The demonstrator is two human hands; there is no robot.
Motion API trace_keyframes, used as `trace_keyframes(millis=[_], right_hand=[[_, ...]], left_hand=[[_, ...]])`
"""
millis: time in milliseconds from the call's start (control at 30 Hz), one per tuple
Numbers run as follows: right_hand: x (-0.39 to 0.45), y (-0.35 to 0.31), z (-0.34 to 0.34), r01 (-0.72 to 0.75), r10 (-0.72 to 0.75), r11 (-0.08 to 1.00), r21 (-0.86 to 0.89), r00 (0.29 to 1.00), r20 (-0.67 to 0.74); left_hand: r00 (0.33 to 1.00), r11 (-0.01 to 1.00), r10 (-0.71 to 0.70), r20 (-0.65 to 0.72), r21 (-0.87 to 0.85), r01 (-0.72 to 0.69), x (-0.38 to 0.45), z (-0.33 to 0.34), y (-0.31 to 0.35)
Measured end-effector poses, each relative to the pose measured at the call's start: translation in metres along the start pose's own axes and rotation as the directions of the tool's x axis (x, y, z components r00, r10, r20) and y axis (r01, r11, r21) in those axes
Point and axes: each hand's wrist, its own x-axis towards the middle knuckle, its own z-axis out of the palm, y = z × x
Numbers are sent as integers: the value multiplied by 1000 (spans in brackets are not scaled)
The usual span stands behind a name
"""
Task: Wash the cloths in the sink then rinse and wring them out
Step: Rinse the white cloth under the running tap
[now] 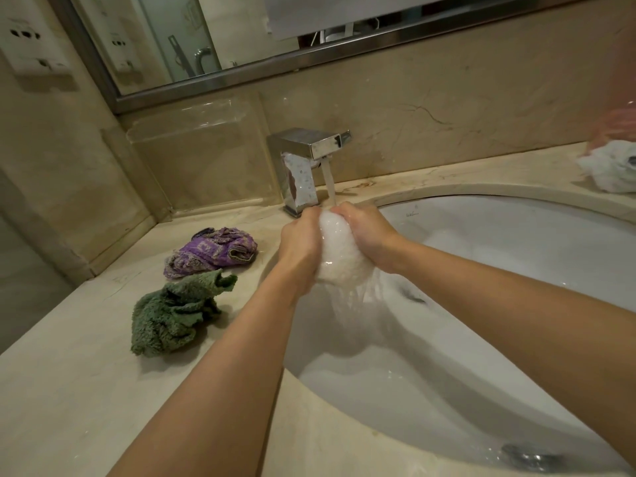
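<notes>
White cloth [339,259] squeezed between left hand [298,246], right hand [368,235] (under tap).

Basin interior: the sink [516,242] lies open to the right of and below the hands, down to the drain [531,457].
Under the spout: the left hand [299,246] and right hand [366,232] fill this space, gripping a white cloth [339,259] beneath the faucet [304,166].
Left counter [69,390]: purple cloth [211,251] and green cloth [175,313] lie just beside each other near the rim.
Far right counter: a white bundle [611,166] sits near the rim.
Near counter: bare in front of the green cloth.
</notes>
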Motion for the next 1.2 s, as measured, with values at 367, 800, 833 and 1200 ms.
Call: trace_keyframes(millis=[367,800,833,1200], right_hand=[[-1,3,-4,207,-253,961,-181,925,-283],[5,-1,-8,-69,69,971,230,998,4],[5,-1,-10,-103,101,967,233,995,23],[9,-7,-32,-328,322,936,130,944,64]], left_hand=[[977,983,-183,111,6,184,5,-2,-2],[999,925,-14,46,-380,30,6,-4,2],[998,948,60,16,-314,-52,5,-2,1],[983,976,158,98,137,-171,-4,24,-9]])
